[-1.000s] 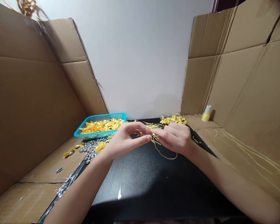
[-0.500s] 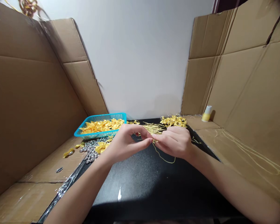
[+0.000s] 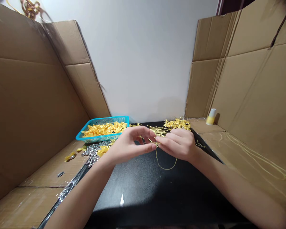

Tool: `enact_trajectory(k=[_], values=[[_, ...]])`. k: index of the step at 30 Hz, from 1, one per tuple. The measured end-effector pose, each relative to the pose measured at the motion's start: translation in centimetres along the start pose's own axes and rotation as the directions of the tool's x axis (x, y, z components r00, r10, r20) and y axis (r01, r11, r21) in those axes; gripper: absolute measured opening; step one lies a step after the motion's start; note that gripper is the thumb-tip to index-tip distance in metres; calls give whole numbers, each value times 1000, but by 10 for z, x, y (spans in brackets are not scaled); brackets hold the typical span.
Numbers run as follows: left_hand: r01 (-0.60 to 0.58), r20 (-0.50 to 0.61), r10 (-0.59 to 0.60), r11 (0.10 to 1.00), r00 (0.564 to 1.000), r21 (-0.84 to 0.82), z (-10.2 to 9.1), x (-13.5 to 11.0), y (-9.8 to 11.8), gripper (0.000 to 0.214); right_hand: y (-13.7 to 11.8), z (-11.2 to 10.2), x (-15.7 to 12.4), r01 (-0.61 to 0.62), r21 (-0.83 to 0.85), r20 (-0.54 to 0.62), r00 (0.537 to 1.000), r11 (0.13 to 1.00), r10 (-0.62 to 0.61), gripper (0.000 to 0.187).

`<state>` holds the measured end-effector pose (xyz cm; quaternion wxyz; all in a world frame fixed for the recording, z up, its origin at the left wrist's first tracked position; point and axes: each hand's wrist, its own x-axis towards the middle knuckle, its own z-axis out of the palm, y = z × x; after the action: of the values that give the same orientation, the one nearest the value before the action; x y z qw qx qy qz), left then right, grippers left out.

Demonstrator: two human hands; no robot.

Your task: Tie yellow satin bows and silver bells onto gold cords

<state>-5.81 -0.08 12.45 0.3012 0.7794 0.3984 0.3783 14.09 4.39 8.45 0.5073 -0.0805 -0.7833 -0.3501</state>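
Observation:
Above the black tabletop, my left hand (image 3: 131,143) and my right hand (image 3: 178,144) meet fingertip to fingertip at a thin gold cord (image 3: 165,169). A loop of this cord hangs below the fingers. My right hand is closed, its thumb and index finger pinching the cord. The left fingers are curled loosely round it, with a small gap between thumb and index tip; their exact hold is partly hidden. Just behind the hands lies a bundle of cut gold cords (image 3: 158,130). A pile of gold ribbon pieces (image 3: 177,124) sits behind my right hand.
To the left stands a blue plastic basket (image 3: 79,137) of yellow ribbon pieces (image 3: 105,128). Silver beads (image 3: 92,154) are heaped before it. A thread spool (image 3: 211,117) stands at the right, near long loose cords (image 3: 252,151). Cardboard walls (image 3: 259,89) flank the black table (image 3: 138,184).
The left thumb and index tip have parted slightly. The hanging cord loop has shifted a little left and lower. Both arms are nearly where they were.

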Motion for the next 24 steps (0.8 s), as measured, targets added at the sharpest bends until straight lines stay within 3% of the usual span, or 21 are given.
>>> enact_trajectory(k=[4,7,10,14,16,19,24], values=[[151,0,-154,968,988,-200,-2,3,-7,23,0,0,-2,25,-24,-1,1000,999,-25,5],[306,132,-277,878,952,-368,-1,9,-15,21,2,1,-3,33,-29,-14,999,999,-33,3],[390,228,-316,746,921,-540,7,14,-21,19,4,2,-3,22,-35,-13,1000,999,-23,6],[381,217,-355,501,909,-777,21,16,-20,21,6,0,-2,7,-54,7,1000,999,-7,8],[382,220,-379,429,899,-819,27,14,-17,23,7,-1,-2,15,-63,2,1000,998,-14,9],[361,180,-399,441,899,-822,34,10,-12,24,7,-1,-2,37,-74,-14,999,997,-38,8],[143,-132,-338,675,932,-724,51,7,-14,28,7,1,-1,65,-57,-5,998,996,-66,5]])
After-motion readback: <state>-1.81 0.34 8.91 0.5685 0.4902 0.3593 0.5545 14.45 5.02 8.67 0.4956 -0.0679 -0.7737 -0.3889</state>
